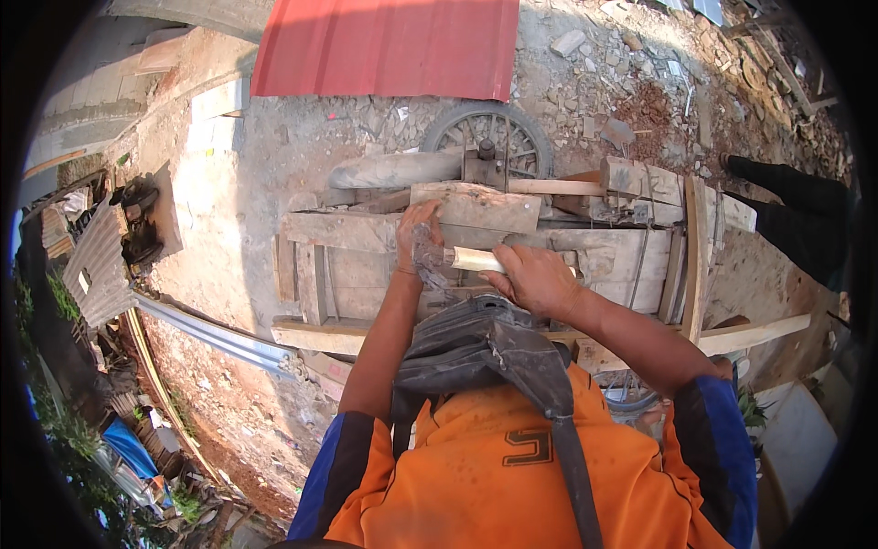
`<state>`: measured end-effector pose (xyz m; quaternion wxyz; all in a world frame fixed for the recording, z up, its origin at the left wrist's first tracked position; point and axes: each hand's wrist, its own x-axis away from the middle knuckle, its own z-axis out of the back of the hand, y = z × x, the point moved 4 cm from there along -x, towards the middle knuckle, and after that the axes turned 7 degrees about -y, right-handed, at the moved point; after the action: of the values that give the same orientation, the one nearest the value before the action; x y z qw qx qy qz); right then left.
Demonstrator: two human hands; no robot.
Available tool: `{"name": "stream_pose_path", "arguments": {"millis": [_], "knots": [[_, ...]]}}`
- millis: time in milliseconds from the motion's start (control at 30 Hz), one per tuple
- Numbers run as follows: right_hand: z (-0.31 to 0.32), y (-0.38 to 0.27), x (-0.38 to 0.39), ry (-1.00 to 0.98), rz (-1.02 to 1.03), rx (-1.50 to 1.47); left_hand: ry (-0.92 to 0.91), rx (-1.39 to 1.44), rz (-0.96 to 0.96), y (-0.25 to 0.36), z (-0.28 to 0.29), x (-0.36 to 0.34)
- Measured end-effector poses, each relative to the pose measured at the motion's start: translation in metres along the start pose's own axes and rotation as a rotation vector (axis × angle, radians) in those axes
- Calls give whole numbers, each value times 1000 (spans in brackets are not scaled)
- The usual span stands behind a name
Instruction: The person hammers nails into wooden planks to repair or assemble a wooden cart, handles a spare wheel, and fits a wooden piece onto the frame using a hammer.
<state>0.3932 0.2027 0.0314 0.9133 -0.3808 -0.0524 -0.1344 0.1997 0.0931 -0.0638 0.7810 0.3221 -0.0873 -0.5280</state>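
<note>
My right hand [540, 277] is wrapped around the pale wooden handle [476, 260] of a hammer. The dark metal hammer head [427, 257] points to the left and covers part of my left hand [414, 227]. The left hand's fingers are curled at the left end of a short, rough board [485, 209]; what they pinch, if anything, is hidden. That board lies across the far side of a worn wooden cart [347, 231]. Below the hammer a dark bag [476, 343] hangs at my front on a strap.
A spoked wheel [494, 137] stands beyond the cart, beside a red corrugated sheet [389, 46]. An upright timber [695, 261] and a long batten [759, 335] stick out at the right. Another person's dark-clothed legs [796, 215] are at the far right. Rubble [585, 73] covers the ground behind.
</note>
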Motion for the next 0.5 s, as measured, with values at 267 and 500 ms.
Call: {"name": "stream_pose_path", "arguments": {"millis": [267,500], "knots": [[3,0,2,-10,86,24,-30,-11,48,4,2,-4],[15,-8,-2,-55,22,32,-54,-26,69,4,3,-6]]}}
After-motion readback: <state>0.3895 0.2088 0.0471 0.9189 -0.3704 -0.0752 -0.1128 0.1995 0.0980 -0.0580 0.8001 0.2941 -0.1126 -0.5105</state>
